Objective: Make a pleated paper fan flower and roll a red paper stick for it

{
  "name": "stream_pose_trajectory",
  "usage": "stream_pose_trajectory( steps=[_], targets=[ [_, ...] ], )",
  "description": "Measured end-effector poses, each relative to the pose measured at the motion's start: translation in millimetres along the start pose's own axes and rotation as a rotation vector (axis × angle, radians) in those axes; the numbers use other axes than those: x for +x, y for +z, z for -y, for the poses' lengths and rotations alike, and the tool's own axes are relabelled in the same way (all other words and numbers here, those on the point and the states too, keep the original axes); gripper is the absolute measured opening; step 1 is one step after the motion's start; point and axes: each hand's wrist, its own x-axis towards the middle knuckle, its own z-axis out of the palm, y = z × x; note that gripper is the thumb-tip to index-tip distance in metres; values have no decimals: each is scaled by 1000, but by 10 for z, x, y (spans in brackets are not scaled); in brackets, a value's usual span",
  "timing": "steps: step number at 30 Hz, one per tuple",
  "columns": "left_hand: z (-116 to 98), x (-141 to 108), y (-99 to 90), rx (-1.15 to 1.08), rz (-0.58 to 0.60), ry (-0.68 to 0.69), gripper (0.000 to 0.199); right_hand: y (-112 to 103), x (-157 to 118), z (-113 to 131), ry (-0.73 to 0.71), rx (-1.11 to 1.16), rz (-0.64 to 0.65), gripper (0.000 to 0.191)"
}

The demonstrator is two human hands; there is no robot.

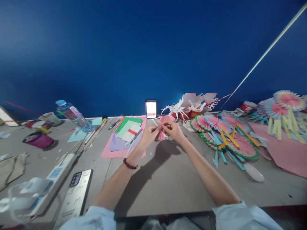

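Observation:
Pinched between my two hands is a pink pleated paper fan point(161, 135), held a little above the table near the middle of the view. My left hand point(150, 134) grips its left side, with thumb and fingers pressed together. From the right, my right hand point(174, 130) pinches it close to the centre, the fingertips of both hands nearly touching. Pink folds show above and below the fingers; the middle is hidden. Left of my left hand lies a stack of coloured paper point(116, 143). Upright behind my hands stands a lit phone point(151, 109).
Several finished paper rosettes point(242, 145) with ribbon tails lie at right, near a white computer mouse point(253, 172). Cups with pens point(195, 110) stand behind. At left are a tilted water bottle point(74, 115), a power strip point(54, 179) and another phone point(75, 195). A blue wall point(144, 54) closes the back.

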Motion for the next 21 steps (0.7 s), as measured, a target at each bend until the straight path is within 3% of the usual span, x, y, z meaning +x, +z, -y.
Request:
stream_pose_trajectory(
  steps=[4, 11, 13, 21],
  targets=[
    [120, -40, -94, -35, 13, -82, 45, 92, -66, -123, 76, 97, 40, 33],
    [542, -212, -62, -22, -261, -13, 26, 291, -272, -551, 162, 176, -9, 39],
    [645, -252, -30, -16, -289, 18, 24, 324, -299, -638, 164, 204, -26, 40],
    [798, -311, 51, -69, -382, -6, 25, 403, -380, -707, 144, 117, -124, 33]
  ],
)
